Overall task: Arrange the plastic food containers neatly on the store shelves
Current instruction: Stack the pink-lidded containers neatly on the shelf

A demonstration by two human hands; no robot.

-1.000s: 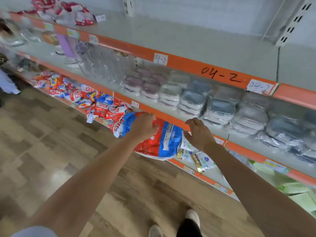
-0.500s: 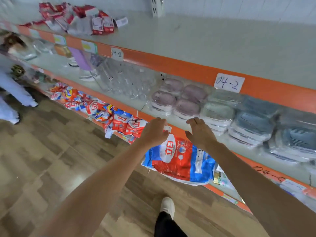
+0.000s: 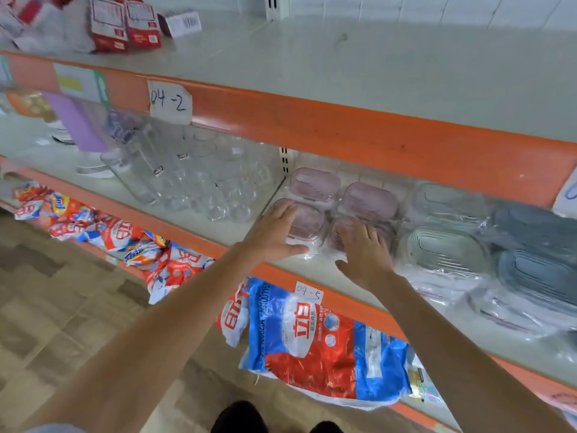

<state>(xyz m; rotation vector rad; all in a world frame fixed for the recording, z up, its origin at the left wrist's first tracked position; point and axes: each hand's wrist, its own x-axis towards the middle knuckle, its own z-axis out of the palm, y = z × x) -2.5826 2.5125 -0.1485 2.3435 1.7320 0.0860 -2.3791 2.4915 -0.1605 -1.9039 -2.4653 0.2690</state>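
- Four pink-lidded plastic food containers [image 3: 315,182] wrapped in clear film sit in a two-by-two block on the middle shelf [image 3: 237,228], just right of the shelf's vertical divider
- The left hand [image 3: 274,232] lies with fingers spread and straight over the near-left pink container [image 3: 307,221], thumb low by the container's near edge
- The right hand [image 3: 363,254] lies with fingers spread and straight on the near-right pink container [image 3: 384,232]; neither hand is curled round anything
- To the right of the pink block sit clear-green containers [image 3: 443,251] in film, and further right grey-blue containers [image 3: 537,270], some lying loosely toward the near edge
- To the left of the divider stand clear glasses [image 3: 199,182] and a purple item [image 3: 82,123]
- The orange shelf edge above carries a handwritten label [image 3: 170,103] reading 04-2; another label [image 3: 308,292] on the near edge reads 04-5
- On the lower shelf, a red and blue bag [image 3: 324,348] hangs out over the wood-look floor [image 3: 62,307], with more bags [image 3: 118,235] to the left
- The top shelf holds red and white boxes [image 3: 125,23] at far left
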